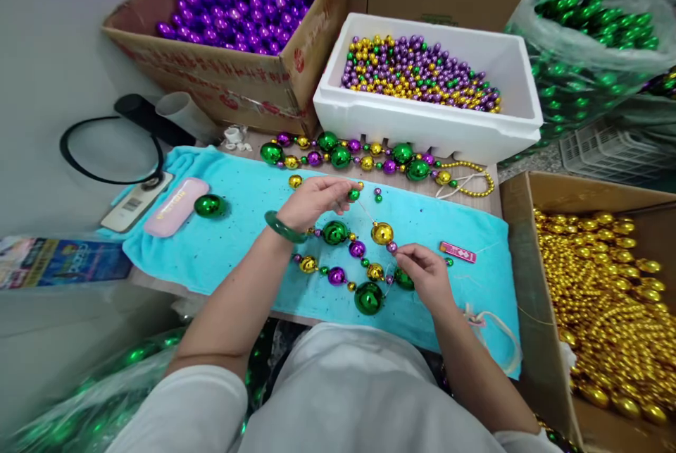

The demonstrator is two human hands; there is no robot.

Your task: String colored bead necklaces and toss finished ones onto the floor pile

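My left hand [323, 199], with a green bangle [286, 227] on its wrist, is closed in a pinch at a small green bead [353, 195]. A thin thread [364, 211] runs from there down to a large gold bead [382, 233]. Just below that bead, my right hand [427, 274] pinches at a small purple bead [391, 246] on the same string. Under and between the hands lies a bead strand with large green beads [368, 298], purple beads [336, 276] and gold beads [308, 265] on a turquoise towel [253, 192].
Behind the towel lies a bead necklace [341, 157]. A white foam box [422, 122] of mixed beads, a carton [211, 79] of purple beads and a carton [567, 368] of gold beads surround the table. A pink case [177, 207], loose green bead [210, 206] and pink packet [458, 251] rest on the towel.
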